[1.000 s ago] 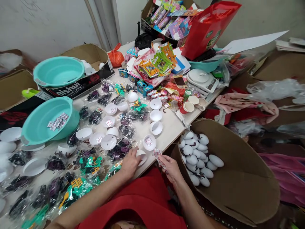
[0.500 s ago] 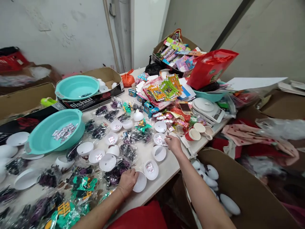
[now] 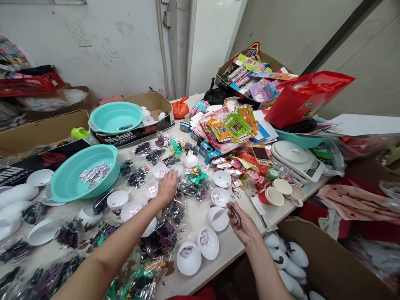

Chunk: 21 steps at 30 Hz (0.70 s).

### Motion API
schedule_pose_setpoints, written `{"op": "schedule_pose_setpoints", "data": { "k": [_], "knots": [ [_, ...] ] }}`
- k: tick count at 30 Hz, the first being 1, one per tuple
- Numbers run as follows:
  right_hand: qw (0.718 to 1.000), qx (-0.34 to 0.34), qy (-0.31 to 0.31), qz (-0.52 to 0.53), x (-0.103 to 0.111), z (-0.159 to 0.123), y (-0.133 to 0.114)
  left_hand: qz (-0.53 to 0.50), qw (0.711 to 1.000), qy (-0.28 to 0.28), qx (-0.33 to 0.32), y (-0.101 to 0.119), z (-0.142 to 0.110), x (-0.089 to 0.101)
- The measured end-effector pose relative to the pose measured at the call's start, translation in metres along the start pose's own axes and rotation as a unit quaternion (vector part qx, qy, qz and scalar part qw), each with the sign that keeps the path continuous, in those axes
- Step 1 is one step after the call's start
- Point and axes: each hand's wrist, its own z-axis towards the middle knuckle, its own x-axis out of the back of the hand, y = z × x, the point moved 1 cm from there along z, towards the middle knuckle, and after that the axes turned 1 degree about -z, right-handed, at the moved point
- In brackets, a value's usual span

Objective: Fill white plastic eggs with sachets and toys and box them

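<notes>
My left hand (image 3: 168, 186) reaches across the table, its fingers closed at the near rim of a white plastic egg half (image 3: 178, 169). My right hand (image 3: 243, 225) is closed around several small dark packets (image 3: 235, 216) near the table's front edge. Just beyond its fingertips is a small clear packet (image 3: 236, 194). Beside this hand stand a tilted white egg half (image 3: 222, 221) and one with a pink-and-white packet (image 3: 218, 198) in it. Closer to me, one egg half contains a dark packet (image 3: 186, 251) and its neighbour a pink-and-white packet (image 3: 204, 238).
Bagged purple-black toys (image 3: 161, 237) and bagged green toys (image 3: 196, 175) cover much of the table. Turquoise basins (image 3: 67, 189) are at left. Paper cups (image 3: 275, 196), a white scale (image 3: 293, 154) and a red bag (image 3: 309, 98) are at right. Below sits a cardboard box (image 3: 325, 250) of white eggs.
My left hand has left the front egg half, which now has a dark packet inside, and moved up to another. My right hand has drawn back towards me, holding dark packets.
</notes>
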Motion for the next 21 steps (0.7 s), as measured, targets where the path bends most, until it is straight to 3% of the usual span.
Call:
{"op": "schedule_pose_setpoints", "data": {
  "k": [2,4,8,12,15,17,21],
  "knots": [
    [1.0,-0.016,-0.016,0.013,-0.011,-0.002,0.005,0.011,1.0,-0.018,-0.014,-0.009,0.038,-0.002],
    [0.999,-0.016,-0.034,0.011,-0.027,-0.001,0.009,0.016,0.998,-0.045,-0.048,-0.016,0.054,-0.011],
    [0.997,0.007,-0.069,-0.028,-0.062,0.01,0.012,0.025,0.992,-0.073,-0.099,-0.026,0.044,-0.026],
    [0.995,0.026,-0.077,-0.061,-0.084,0.027,0.01,0.022,0.992,-0.068,-0.107,-0.031,0.031,-0.021],
    [0.992,0.042,-0.068,-0.094,-0.088,0.028,0.012,0.005,0.994,-0.042,-0.102,-0.019,0.027,-0.009],
    [0.99,0.043,-0.07,-0.119,-0.09,0.021,0.02,-0.079,0.989,-0.045,-0.114,-0.002,0.022,-0.002],
    [0.986,0.034,-0.072,-0.145,-0.087,0.002,0.039,-0.33,0.922,-0.132,-0.155,0.039,0.014,0.0]
  ]
}}
